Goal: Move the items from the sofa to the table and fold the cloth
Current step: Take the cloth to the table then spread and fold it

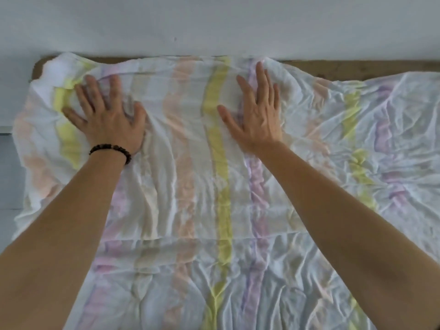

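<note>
A thin white cloth (190, 186) with pastel yellow, pink, peach and purple stripes lies spread and wrinkled over most of the view. My left hand (108, 115), with a dark bead bracelet at the wrist, presses flat on the cloth's far left part, fingers spread. My right hand (257, 110) lies flat on the cloth near its far edge, fingers straight and pointing away from me. Neither hand holds anything. The surface under the cloth is almost wholly hidden.
A brown strip of the surface's far edge (357, 67) shows beyond the cloth at the right. A pale wall (214, 25) stands directly behind it. Light floor or wall (9, 175) is visible past the cloth's left edge.
</note>
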The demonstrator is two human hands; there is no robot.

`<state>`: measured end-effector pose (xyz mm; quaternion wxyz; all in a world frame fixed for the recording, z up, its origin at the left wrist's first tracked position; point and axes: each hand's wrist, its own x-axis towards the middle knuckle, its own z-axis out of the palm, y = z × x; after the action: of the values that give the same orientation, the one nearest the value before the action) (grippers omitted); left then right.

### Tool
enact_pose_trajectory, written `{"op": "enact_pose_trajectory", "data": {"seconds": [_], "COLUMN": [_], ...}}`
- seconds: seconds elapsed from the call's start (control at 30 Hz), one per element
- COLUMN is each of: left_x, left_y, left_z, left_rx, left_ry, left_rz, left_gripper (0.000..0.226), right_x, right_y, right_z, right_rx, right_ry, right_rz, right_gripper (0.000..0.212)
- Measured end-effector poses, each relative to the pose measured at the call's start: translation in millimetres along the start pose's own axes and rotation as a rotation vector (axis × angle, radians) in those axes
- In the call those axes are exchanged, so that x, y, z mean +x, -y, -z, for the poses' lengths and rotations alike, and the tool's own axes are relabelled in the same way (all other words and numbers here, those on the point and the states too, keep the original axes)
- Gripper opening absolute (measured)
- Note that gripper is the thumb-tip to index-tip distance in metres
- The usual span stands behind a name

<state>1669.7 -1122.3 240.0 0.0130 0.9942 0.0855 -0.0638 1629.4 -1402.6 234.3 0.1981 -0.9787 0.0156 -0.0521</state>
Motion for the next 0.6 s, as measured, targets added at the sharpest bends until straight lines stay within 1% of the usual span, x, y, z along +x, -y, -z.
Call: {"op": "enact_pose_trajectory", "data": {"seconds": [0.07, 0.13, 0.2, 0.23, 0.27, 0.3, 0.37, 0.4, 0.43, 0.5, 0.6], "left_x": [-11.5, -28.3, -50.6, -63.5, -76.7, -89.2, -109.5, -115.1, -117.2, -114.1, -110.8], "left_y": [-13.2, -43.7, -94.0, -124.2, -155.7, -187.5, -244.7, -267.1, -284.0, -302.4, -305.4], "left_z": [5.8, 13.1, 15.8, 15.1, 13.9, 11.4, 4.3, -0.5, -6.1, -17.3, -27.2], "left_rx": [-0.047, -0.111, -0.164, -0.192, -0.216, -0.228, -0.173, -0.129, -0.096, -0.059, -0.02], "left_ry": [-0.086, -0.173, -0.21, -0.191, -0.15, -0.09, 0.05, 0.108, 0.153, 0.167, 0.068], "left_rz": [0.021, -0.019, -0.15, -0.23, -0.309, -0.38, -0.477, -0.491, -0.479, -0.435, -0.444], "left_gripper": [0.067, 0.06, 0.052, 0.05, 0.049, 0.051, 0.058, 0.063, 0.068, 0.077, 0.081], "right_x": [-7.1, -16.8, -27.7, -32.4, -37.0, -41.9, -51.7, -54.9, -54.9, -43.9, -19.9], "right_y": [-9.4, -32.5, -71.7, -95.0, -118.3, -140.5, -178.5, -195.4, -211.2, -238.7, -261.2], "right_z": [7.7, 25.7, 49.2, 62.6, 75.8, 87.4, 102.9, 107.6, 111.4, 118.2, 122.2], "right_rx": [0.112, 0.158, 0.11, 0.066, 0.018, -0.027, -0.119, -0.169, -0.216, -0.265, -0.276], "right_ry": [-0.083, -0.231, -0.355, -0.392, -0.385, -0.311, -0.03, 0.102, 0.195, 0.277, 0.3], "right_rz": [-0.025, -0.055, -0.095, -0.132, -0.192, -0.276, -0.409, -0.414, -0.391, -0.35, -0.323], "right_gripper": [0.062, 0.048, 0.039, 0.038, 0.039, 0.042, 0.053, 0.058, 0.064, 0.077, 0.087]}}
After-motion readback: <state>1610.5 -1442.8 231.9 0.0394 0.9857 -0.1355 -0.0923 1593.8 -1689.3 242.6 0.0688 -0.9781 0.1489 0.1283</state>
